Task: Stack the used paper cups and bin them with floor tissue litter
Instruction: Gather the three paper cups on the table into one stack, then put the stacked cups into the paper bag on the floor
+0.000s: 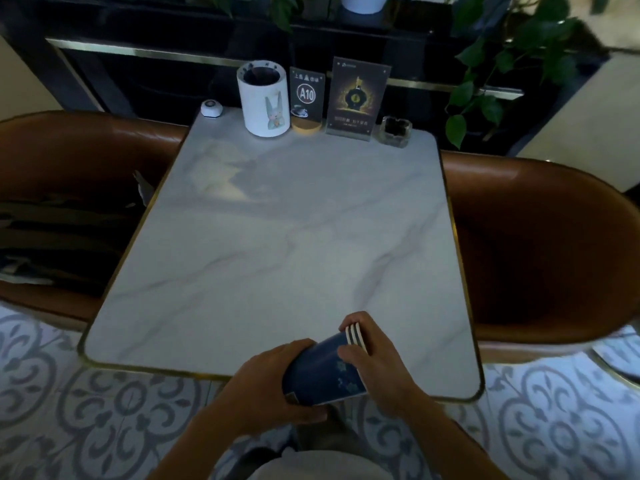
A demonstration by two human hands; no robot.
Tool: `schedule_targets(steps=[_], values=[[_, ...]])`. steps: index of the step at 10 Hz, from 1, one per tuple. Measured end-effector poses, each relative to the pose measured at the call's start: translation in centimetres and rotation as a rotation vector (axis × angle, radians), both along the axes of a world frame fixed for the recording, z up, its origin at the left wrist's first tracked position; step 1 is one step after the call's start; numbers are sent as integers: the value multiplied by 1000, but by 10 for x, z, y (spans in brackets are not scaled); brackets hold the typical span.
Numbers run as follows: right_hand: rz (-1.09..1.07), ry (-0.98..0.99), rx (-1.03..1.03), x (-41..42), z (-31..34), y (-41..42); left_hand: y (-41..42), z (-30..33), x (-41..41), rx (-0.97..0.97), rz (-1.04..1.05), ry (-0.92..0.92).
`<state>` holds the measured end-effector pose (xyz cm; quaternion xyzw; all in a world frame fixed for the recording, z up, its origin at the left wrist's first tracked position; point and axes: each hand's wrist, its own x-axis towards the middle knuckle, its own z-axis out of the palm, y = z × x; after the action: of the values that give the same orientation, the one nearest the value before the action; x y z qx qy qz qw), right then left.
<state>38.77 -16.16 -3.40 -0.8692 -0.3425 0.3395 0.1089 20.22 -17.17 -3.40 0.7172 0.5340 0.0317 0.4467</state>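
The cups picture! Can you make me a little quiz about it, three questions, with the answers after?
1. True or false: the blue paper cups are nested into one stack.
2. Who holds the stack? A) only the left hand B) only the right hand C) both hands
3. Fill in: the table sign at the far edge of the marble table reads ___.

Key
1. True; three white rims show together.
2. C; the left hand is at the base, the right near the rims.
3. A10.
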Motion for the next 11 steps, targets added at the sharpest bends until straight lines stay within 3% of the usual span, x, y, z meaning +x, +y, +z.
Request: schedule_targets(steps=[1, 2, 4, 7, 11], values=[[228, 449, 274, 9, 28, -55, -37, -8, -18, -18, 60, -39], [86, 555, 286, 11, 32, -81, -69, -21, -38, -110, 297, -179], [-138, 668, 321, -7, 44, -154, -127, -14, -46, -486, 691, -497], [-102, 520, 295, 24, 31, -236, -156, -30, -18, -489, 534, -390], [-315, 481, 284, 129, 2, -318, -155, -65, 100, -620, 317, -365]])
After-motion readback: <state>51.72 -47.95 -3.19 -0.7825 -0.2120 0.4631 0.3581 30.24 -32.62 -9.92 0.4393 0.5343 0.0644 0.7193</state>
